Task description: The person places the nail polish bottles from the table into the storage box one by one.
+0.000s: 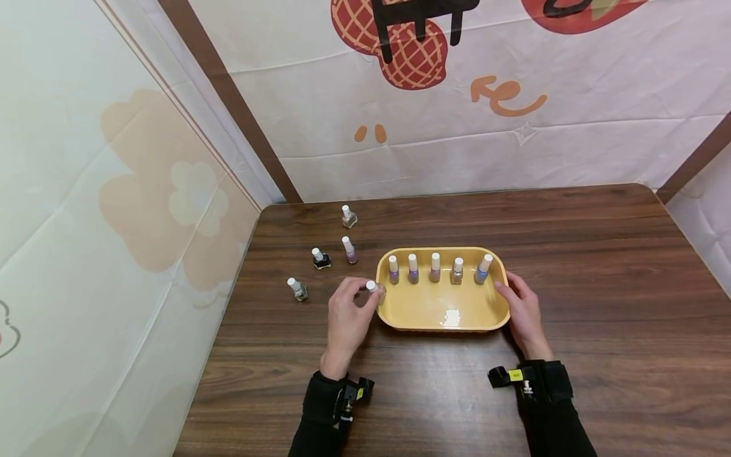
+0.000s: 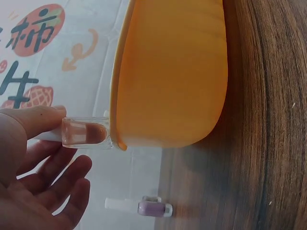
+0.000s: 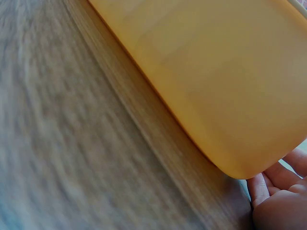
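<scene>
A small bottle [image 2: 86, 133] was pinched by its white cap [image 1: 371, 286] in the left hand [image 1: 348, 318] at the left rim [image 2: 114, 96] of the yellow tray [image 1: 419, 311], which was gripped by the right hand [image 1: 525, 312], and could have been dropped if snagged there, contact being unclear.

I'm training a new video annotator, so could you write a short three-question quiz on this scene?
1. How many small white-capped glass bottles are inside the glossy yellow, round-cornered tray?
2. True or false: the right hand is holding a bottle.
3. What is the left hand pinching? a) the tray's rim; b) nothing; c) a white-capped clear glass bottle of brownish-pink polish.

Key: 1. Five. 2. False; it holds the tray's right end. 3. c.
</scene>
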Demonstrator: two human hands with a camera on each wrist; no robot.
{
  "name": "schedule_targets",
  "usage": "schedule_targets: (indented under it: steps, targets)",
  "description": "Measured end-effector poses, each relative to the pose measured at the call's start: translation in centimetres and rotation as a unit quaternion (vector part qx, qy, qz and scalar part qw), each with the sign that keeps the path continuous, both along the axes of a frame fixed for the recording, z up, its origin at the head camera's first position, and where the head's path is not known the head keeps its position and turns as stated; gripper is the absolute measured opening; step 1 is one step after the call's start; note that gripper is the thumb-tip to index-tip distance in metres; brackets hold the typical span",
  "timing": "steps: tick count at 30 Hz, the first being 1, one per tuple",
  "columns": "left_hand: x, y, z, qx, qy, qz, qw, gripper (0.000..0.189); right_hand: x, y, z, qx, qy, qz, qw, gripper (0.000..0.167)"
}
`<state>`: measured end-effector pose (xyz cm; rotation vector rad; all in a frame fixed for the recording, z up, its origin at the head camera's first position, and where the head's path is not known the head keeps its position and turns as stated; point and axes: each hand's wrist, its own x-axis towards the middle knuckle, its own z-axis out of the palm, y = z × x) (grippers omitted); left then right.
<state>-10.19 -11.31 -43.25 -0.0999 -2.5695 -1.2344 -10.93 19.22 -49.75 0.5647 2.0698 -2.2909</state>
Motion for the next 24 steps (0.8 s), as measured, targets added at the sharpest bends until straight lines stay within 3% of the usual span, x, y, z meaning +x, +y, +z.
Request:
schedule_targets:
  steps: [9, 24]
  targets:
    - [-0.5, 0.6, 0.1, -0.002, -0.007, -0.008, 0.9999, 0.018, -0.1, 0.0, -0.1, -0.004, 0.008, -0.005, 0.9999, 0.050]
    - [-0.9, 1.2, -1.3, -0.025, -0.008, -0.003, 0.9996, 0.020, -0.1, 0.0, 0.0, 0.000, 0.004, -0.007, 1.0000, 0.050]
